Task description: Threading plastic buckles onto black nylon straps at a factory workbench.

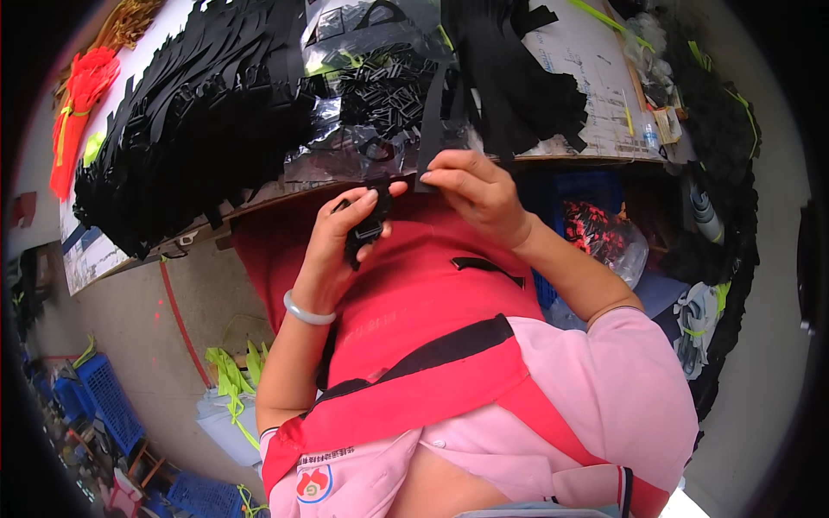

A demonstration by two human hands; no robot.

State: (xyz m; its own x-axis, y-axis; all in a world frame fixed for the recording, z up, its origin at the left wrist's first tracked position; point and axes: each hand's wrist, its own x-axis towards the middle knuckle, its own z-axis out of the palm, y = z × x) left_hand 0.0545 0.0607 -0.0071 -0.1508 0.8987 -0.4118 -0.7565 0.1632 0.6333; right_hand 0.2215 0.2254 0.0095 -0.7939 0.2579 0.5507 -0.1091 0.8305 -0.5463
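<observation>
My left hand point(331, 229), with a pale bangle on its wrist, is closed around a black plastic buckle point(370, 226) in front of the table edge. Part of the buckle is hidden by the fingers and thumb. Slightly higher and to the right, my right hand point(485, 194) pinches the lower end of a black webbing strap point(431, 129) that hangs from the table. Strap and buckle are apart. Straight behind both hands, many small black buckles point(384, 93) lie heaped on clear plastic sheeting point(324, 138).
A thick bundle of black straps point(203, 112) hangs over the table's left edge; more straps point(514, 73) lie right of the buckles. An orange-red bundle point(85, 95) is at far left. Below the tabletop, at right, sits a plastic bag with red-and-black contents point(596, 231). Blue crates point(108, 401) stand lower left.
</observation>
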